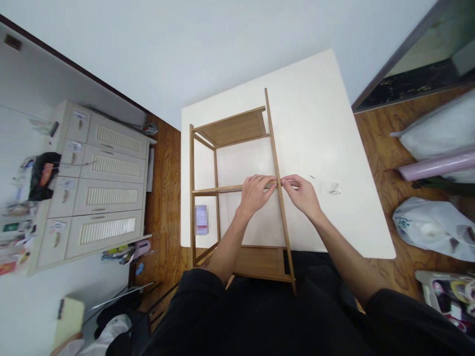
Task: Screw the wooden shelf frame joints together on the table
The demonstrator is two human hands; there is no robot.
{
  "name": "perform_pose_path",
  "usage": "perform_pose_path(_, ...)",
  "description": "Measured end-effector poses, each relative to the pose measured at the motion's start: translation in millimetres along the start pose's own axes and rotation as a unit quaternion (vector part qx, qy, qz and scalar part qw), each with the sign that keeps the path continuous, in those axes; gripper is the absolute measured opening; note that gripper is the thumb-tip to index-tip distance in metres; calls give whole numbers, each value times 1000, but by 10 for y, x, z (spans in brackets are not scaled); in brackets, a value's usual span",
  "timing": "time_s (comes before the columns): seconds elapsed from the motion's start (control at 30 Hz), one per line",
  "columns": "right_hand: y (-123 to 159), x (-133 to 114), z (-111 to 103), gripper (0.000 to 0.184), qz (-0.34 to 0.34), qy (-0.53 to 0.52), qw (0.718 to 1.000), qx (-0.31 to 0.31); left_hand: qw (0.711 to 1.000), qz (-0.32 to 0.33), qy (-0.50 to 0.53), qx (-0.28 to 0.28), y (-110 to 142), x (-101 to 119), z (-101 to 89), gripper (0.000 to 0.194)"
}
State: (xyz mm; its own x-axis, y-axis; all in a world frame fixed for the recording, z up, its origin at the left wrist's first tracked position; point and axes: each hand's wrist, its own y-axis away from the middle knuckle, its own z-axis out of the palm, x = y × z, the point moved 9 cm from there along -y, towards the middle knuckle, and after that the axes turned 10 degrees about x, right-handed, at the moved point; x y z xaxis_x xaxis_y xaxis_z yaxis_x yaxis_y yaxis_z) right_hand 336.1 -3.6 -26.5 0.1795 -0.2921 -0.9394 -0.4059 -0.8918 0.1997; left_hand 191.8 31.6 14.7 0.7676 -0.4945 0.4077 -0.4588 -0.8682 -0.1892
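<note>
A wooden shelf frame (193, 217) lies on its side on the white table (315, 118). My left hand (254, 194) is closed around the end of its middle shelf (218, 189), where the shelf meets the right-hand upright (273, 143). On the outer side of that upright, my right hand (302, 194) pinches with thumb and fingertips at the same joint. Whatever sits between those fingertips is too small to make out. Right of this hand lie a small thin metal piece (312, 176) and a clear plastic bag (331, 189) with small hardware.
A purple package (201, 220) rests on the table, seen through the frame. White cabinets (107, 173) line the left side, with cluttered items on top. On the wooden floor at right are white plastic bags (432, 227), a pink roll (438, 165) and a filled bin (445, 296).
</note>
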Motion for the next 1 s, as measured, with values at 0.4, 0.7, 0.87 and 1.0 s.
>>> perform_pose_path(0.4,2,-30,-27,36,-67,31,996,-40,1000,-1,-25,9,61,7,-11,27)
perform_pose_path(0.7,-20,-106,6,37,-94,61,993,-42,1000,-14,-9,5,45,-3,-31,25)
perform_pose_path(0.87,-37,-137,10,37,-110,71,990,-46,1000,-12,-9,-8,34,2,-13,24)
perform_pose_path(1.0,-31,-175,10,36,-119,89,987,-54,1000,-19,-10,6,40,-9,-1,25)
